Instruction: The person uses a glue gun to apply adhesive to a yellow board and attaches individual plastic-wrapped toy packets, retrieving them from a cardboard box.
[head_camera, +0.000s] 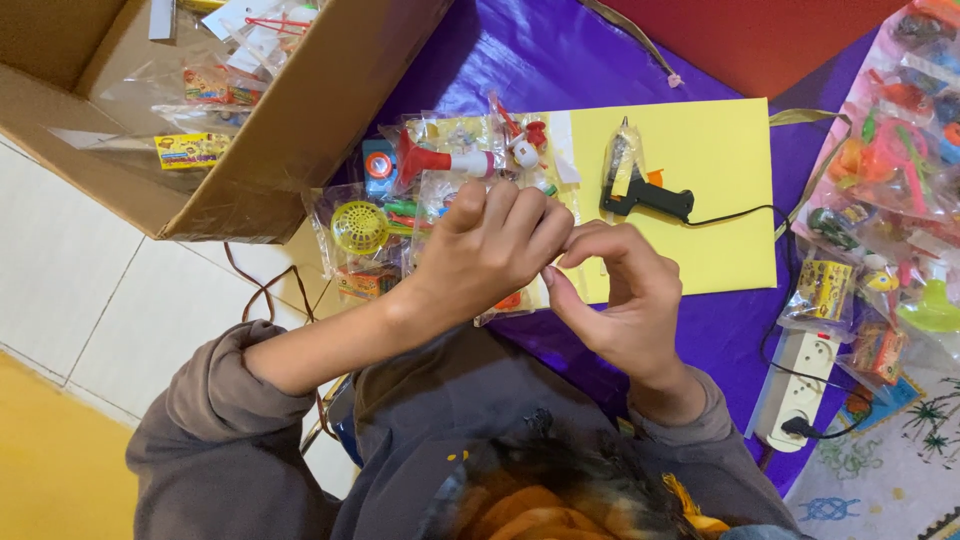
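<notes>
My left hand (490, 255) is curled shut over a clear plastic toy packet (505, 302), whose lower edge shows below the fingers. My right hand (620, 300) sits just to the right, thumb and fingertips pinched together against the left hand's fingers, on the packet's edge. Both hands hover above the near edge of a yellow sheet (715, 170) lying on purple wrapping paper (540, 55). A black glue gun (645, 195) rests on the yellow sheet beyond my right hand, its cord running off to the right.
Several packets of small plastic toys (410, 200) lie left of my hands. An open cardboard box (290, 130) with more packets stands at the upper left. More toy packets (890, 170) pile at the right, above a white power strip (805, 385). White floor tiles (90, 290) lie left.
</notes>
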